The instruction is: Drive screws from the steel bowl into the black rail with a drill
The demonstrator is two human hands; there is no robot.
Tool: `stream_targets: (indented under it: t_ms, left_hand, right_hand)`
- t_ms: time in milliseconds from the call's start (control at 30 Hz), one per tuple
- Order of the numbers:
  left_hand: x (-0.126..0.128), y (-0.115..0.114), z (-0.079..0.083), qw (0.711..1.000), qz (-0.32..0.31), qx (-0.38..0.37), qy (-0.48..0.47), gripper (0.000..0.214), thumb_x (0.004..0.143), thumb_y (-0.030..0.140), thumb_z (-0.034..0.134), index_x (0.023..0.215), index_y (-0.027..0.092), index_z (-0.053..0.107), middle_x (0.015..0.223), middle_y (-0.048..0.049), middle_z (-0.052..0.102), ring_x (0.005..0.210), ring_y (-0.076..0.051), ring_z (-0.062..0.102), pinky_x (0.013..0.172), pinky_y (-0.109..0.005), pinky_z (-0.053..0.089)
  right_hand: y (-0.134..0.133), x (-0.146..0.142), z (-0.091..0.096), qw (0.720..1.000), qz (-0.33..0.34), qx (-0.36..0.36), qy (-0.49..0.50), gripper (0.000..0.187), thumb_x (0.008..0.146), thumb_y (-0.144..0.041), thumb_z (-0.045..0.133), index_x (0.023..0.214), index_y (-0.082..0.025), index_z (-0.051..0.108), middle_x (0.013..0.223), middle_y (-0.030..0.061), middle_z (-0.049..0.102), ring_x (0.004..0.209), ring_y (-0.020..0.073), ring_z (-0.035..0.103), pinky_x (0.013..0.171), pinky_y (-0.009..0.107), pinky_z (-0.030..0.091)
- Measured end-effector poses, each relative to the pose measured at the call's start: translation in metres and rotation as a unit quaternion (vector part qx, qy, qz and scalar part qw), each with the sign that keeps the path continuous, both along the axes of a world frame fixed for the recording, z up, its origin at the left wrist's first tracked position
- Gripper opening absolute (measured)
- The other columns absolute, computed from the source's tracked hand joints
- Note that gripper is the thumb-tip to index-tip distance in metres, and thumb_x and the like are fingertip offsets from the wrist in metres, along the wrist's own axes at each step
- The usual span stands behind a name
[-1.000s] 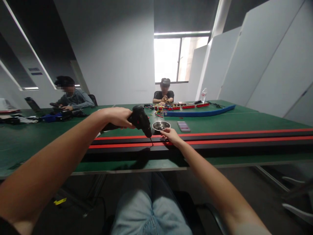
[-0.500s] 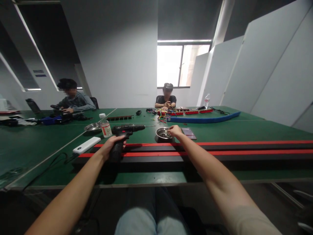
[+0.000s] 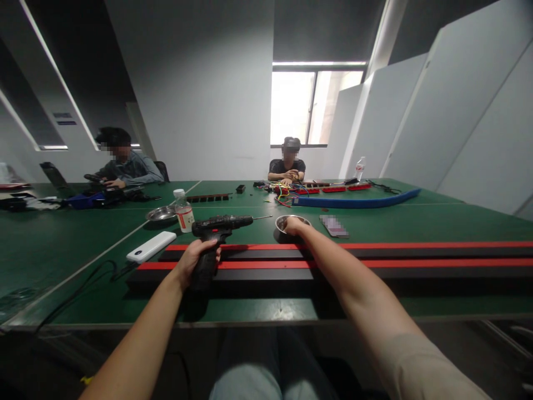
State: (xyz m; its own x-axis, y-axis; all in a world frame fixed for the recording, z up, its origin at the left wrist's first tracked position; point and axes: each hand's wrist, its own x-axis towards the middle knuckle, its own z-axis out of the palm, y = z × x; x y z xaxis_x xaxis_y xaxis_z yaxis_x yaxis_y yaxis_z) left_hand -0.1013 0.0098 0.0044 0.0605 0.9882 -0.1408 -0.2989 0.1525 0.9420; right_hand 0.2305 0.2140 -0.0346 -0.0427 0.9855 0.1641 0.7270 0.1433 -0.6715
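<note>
A black cordless drill [image 3: 222, 224] with a long bit is gripped around its handle by my left hand [image 3: 199, 260]. The bit points right, toward a round metal bowl [image 3: 306, 219]. My right hand [image 3: 293, 225] reaches down into that bowl, its fingertips hidden, so what they hold cannot be made out. Between me and the bowl lie two long black bars with red tops: the farther bar [image 3: 375, 246] and the nearer bar [image 3: 375, 264]. The drill's handle stands in front of their left part.
Left of the drill are a plastic bottle [image 3: 184, 214], a white power bank [image 3: 151, 247] and a second metal dish [image 3: 160, 214]. Beyond the bowl lie a blue strip [image 3: 353, 202] and coloured wires [image 3: 284, 191]. Two people sit at the far side of the green table.
My right hand has lowered from the bowl's right rim deeper into the bowl. The view has shifted slightly; my left hand still holds the drill.
</note>
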Motion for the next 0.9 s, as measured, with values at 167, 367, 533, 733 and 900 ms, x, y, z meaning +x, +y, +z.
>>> stream_targets:
  t_ms: [167, 367, 533, 733, 900]
  left_hand:
    - [0.001, -0.001, 0.000, 1.000, -0.014, -0.005, -0.009, 0.017, 0.078, 0.023, 0.077, 0.082, 0.012, 0.065, 0.073, -0.0071, 0.068, 0.055, -0.015, 0.066, 0.048, -0.022, 0.054]
    - [0.002, -0.003, 0.001, 0.999, -0.020, -0.018, -0.020, 0.020, 0.078, 0.023, 0.079, 0.083, 0.013, 0.063, 0.073, -0.0065, 0.068, 0.055, -0.015, 0.066, 0.049, -0.023, 0.055]
    - [0.000, -0.001, -0.001, 0.999, -0.030, -0.010, -0.012, 0.017, 0.080, 0.023, 0.077, 0.083, 0.011, 0.066, 0.074, -0.0076, 0.068, 0.057, -0.014, 0.066, 0.049, -0.021, 0.054]
    - [0.001, -0.001, -0.001, 1.000, -0.029, -0.008, 0.006, 0.016, 0.081, 0.023, 0.076, 0.078, 0.009, 0.068, 0.073, -0.0083, 0.068, 0.055, -0.014, 0.066, 0.052, -0.022, 0.056]
    - [0.001, 0.000, 0.000, 0.999, -0.028, 0.004, 0.022, 0.016, 0.082, 0.022, 0.074, 0.079, 0.008, 0.067, 0.071, -0.0085, 0.067, 0.055, -0.015, 0.066, 0.052, -0.023, 0.055]
  right_hand:
    - [0.000, 0.003, 0.001, 0.986, -0.040, -0.030, -0.161, 0.018, 0.066, -0.026, 0.084, 0.078, -0.016, 0.075, 0.080, 0.0140, 0.074, 0.083, 0.0281, 0.070, 0.070, 0.030, 0.051]
    - [-0.006, 0.002, 0.005, 0.981, -0.039, -0.042, -0.186, 0.020, 0.065, -0.027, 0.085, 0.080, -0.016, 0.076, 0.079, 0.0122, 0.075, 0.076, 0.0249, 0.070, 0.065, 0.028, 0.050]
    - [-0.008, -0.001, 0.008, 0.977, -0.018, -0.101, -0.185, 0.020, 0.065, -0.028, 0.085, 0.079, -0.016, 0.076, 0.078, 0.0115, 0.075, 0.068, 0.0241, 0.069, 0.062, 0.029, 0.050]
    - [-0.009, 0.000, 0.008, 0.975, -0.027, -0.034, -0.220, 0.021, 0.080, -0.030, 0.075, 0.092, -0.014, 0.079, 0.102, 0.0187, 0.076, 0.089, 0.0282, 0.072, 0.073, 0.029, 0.050]
    - [-0.016, 0.000, 0.012, 0.982, -0.046, -0.011, -0.184, 0.024, 0.087, -0.031, 0.067, 0.099, -0.014, 0.079, 0.104, 0.0173, 0.077, 0.092, 0.0263, 0.072, 0.074, 0.026, 0.048]
